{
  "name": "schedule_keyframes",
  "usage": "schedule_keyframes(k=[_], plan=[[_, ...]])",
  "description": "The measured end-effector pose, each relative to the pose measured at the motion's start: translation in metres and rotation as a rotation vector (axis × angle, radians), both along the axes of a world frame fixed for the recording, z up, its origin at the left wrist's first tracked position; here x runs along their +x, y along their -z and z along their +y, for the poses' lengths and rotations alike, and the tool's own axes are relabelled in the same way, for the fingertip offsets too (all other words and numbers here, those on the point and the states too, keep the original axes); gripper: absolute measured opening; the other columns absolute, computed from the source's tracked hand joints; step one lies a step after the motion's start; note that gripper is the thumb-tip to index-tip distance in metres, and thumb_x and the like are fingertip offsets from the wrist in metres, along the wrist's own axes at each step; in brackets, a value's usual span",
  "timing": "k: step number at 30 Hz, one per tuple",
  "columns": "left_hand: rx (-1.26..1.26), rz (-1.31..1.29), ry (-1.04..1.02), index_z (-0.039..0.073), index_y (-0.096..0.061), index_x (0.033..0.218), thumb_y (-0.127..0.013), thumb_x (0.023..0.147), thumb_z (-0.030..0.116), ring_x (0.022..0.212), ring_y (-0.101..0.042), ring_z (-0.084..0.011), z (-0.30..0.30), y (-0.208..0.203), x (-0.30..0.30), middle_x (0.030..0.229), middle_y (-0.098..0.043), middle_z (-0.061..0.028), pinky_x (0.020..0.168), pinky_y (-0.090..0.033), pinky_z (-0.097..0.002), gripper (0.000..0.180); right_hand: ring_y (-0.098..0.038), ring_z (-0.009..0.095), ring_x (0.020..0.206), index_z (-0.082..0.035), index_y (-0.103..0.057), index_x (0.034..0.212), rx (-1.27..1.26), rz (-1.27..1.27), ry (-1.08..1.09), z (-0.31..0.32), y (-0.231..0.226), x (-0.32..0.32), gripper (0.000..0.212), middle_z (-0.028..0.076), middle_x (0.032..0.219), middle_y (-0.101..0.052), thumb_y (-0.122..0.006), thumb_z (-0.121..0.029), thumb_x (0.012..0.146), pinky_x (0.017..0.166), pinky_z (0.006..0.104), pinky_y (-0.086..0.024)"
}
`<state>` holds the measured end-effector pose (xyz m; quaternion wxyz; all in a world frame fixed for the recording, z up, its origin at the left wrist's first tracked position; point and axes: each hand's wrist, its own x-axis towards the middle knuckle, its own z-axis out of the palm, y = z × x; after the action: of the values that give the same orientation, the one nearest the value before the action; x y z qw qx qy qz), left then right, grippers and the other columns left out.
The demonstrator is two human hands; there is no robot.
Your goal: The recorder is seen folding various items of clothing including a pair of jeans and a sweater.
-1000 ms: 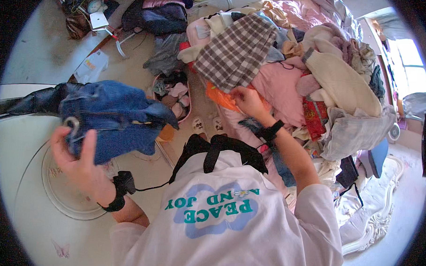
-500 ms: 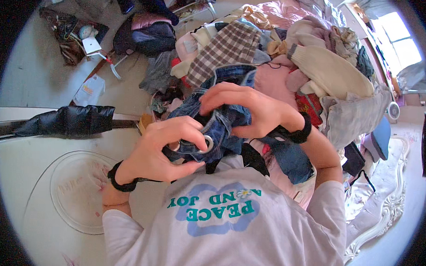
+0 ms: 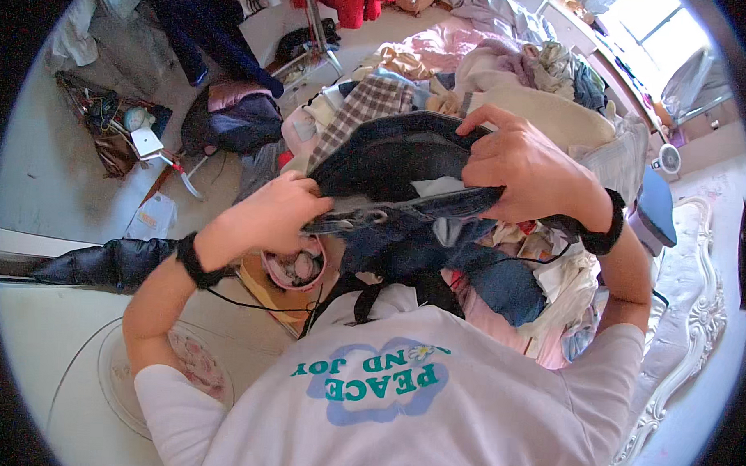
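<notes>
A pair of dark blue jeans (image 3: 392, 160) hangs in front of my chest with its waistband spread wide, so I look down into the dark inside. Closed on the left end of the waistband is my left hand (image 3: 263, 211). Across from it, my right hand (image 3: 536, 161) pinches the other end, fingers over the edge. Metal buttons or eyelets show along the near side of the band. The lower part of the jeans is mostly hidden beneath the waistband.
A heap of clothes spreads beyond the jeans, with a brown checked cloth (image 3: 361, 109) and a cream knit piece (image 3: 550, 112). A small pink-rimmed container (image 3: 296, 267) stands near my left wrist. A black padded piece (image 3: 105, 262) lies at left; an ornate white headboard (image 3: 673, 342) edges the right.
Both hands have moved apart, stretching the bunched denim into an opened waistband. My left hand has shifted left and up, my right hand to the right. The view has tilted up slightly.
</notes>
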<state>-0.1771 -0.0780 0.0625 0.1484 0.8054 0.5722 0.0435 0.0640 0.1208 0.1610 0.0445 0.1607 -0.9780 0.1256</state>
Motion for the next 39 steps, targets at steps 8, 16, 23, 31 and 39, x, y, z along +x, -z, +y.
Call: schedule_keyframes(k=[8, 16, 23, 31, 39], plan=[[0.245, 0.152, 0.163, 0.007, -0.064, 0.095, -0.068, 0.07, 0.019, 0.097, -0.055, -0.0289, 0.043, 0.004, -0.031, 0.088, -0.062, -0.0114, 0.099, -0.032, -0.0414, 0.028, -0.056, 0.029, 0.066, -0.004, -0.054, 0.064, 0.299, 0.13, 0.141, 0.036, -0.044, 0.026, 0.029, 0.009, 0.058, -0.051, -0.078, -0.018, 0.054, 0.094, 0.0464, -0.037], [0.778, 0.521, 0.016, 0.004, -0.052, 0.081, -0.065, 0.076, 0.018, 0.084, -0.055, -0.0376, 0.057, -0.171, -0.068, 0.076, -0.055, -0.0166, 0.078, -0.044, -0.0442, 0.02, -0.053, 0.029, 0.077, 0.0, -0.05, 0.067, 0.396, 0.214, 0.378, 0.08, -0.078, 0.043, 0.032, 0.01, 0.07, -0.048, -0.072, -0.022, 0.071, 0.103, 0.045, -0.028], [0.772, 0.526, -0.199, 0.004, -0.048, 0.11, -0.067, 0.078, 0.037, 0.074, -0.059, -0.0286, 0.032, -0.25, -0.051, 0.077, -0.06, -0.0167, 0.066, -0.047, -0.0365, 0.049, -0.053, 0.03, 0.094, 0.002, -0.056, 0.077, 0.565, 0.514, 0.267, 0.086, -0.125, 0.024, 0.028, 0.012, 0.089, -0.055, -0.075, -0.017, 0.07, 0.098, 0.0419, -0.035], [0.803, 0.685, -0.441, -0.001, -0.062, 0.081, -0.058, 0.073, 0.065, 0.056, -0.058, -0.0303, 0.026, -0.285, -0.065, 0.064, -0.06, -0.0163, 0.056, -0.046, -0.0389, 0.066, -0.06, 0.02, 0.065, -0.001, -0.063, 0.066, 0.418, 0.521, 0.427, 0.074, -0.176, -0.008, 0.026, 0.01, 0.071, -0.061, -0.076, -0.024, 0.07, 0.056, 0.0309, -0.046], [0.694, 0.63, -0.785, -0.002, -0.058, 0.058, -0.066, 0.071, 0.054, 0.048, -0.053, -0.0218, 0.047, -0.335, -0.068, 0.049, -0.051, -0.01, 0.047, -0.042, -0.0353, 0.058, -0.057, 0.012, 0.05, 0.001, -0.061, 0.066, -0.043, 0.615, 0.742, 0.077, -0.208, -0.048, 0.023, 0.005, 0.054, -0.057, -0.073, -0.018, 0.072, 0.046, 0.0254, -0.045]])
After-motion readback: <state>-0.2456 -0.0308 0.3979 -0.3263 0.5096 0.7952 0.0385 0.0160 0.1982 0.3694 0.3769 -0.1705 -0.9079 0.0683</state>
